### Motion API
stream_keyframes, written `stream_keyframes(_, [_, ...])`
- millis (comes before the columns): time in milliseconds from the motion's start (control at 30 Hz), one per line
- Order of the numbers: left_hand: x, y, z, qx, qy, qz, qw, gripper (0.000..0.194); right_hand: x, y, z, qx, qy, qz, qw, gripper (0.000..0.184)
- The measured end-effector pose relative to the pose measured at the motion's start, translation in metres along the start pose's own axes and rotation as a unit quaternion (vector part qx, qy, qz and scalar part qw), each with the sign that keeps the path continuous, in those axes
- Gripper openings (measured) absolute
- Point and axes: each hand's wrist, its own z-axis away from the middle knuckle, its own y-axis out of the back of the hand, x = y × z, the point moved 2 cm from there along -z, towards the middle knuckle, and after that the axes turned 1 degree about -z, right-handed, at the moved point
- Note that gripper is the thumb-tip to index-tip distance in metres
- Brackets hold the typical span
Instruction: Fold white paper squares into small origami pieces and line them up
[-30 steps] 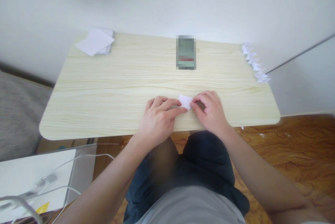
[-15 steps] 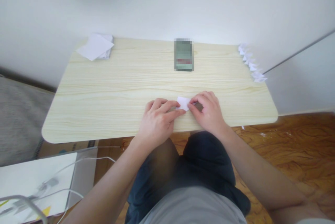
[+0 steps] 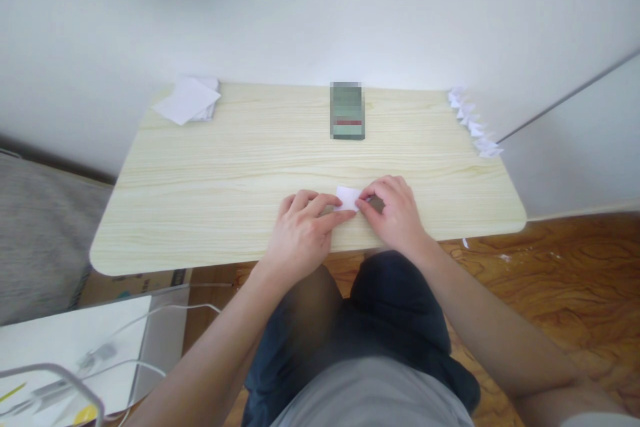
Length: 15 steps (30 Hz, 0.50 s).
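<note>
A small folded piece of white paper (image 3: 347, 198) lies at the front middle of the wooden table (image 3: 240, 167). My left hand (image 3: 305, 224) holds its left side, with the index finger and thumb on the paper. On the opposite side, my right hand (image 3: 393, 207) pinches the right edge between thumb and fingertips. Parts of the paper are hidden under the fingers, so its exact folds cannot be made out.
A stack of white paper sheets (image 3: 187, 100) sits at the back left. Near the wall lies a phone-like device (image 3: 347, 110), its screen blurred. Several folded white paper pieces (image 3: 470, 122) line the right edge. Cables (image 3: 145, 364) lie over a white surface at lower left.
The view has shifted slightly, so the table and things on it appear a little displaced. Both hands keep nearly the same hold on the paper.
</note>
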Motion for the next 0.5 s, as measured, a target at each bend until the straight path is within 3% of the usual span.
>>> stream_keyframes(500, [0.002,0.0,0.001,0.014,0.007,-0.002,1.0,0.04,-0.006,0.002,0.012,0.027,-0.006,0.048,0.998,0.013])
